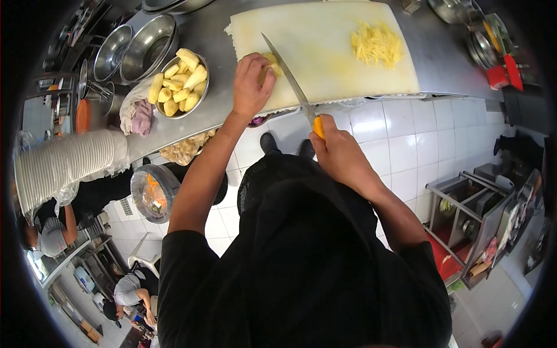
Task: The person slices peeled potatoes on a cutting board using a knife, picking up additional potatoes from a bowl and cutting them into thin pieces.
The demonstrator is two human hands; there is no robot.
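Observation:
My right hand (343,152) is closed around the yellow handle of a kitchen knife (293,82), whose long blade points up and left over the white cutting board (319,35). Bent fingers of my left hand (253,81) press on a peeled yellow potato piece (272,62) near the board's left edge, just left of the blade. The hand partly hides that piece. A pile of thin potato sticks (377,44) lies at the board's right side. Left of my left hand, a metal bowl (204,87) holds several whole peeled potatoes (181,83).
Metal bowls (148,49), a crumpled cloth (138,113) and stacked white plates (72,156) stand to the left. A bucket of scraps (154,191) is below the counter edge. At right are a red-handled item (505,74) and a metal rack (464,220). Other people work at lower left.

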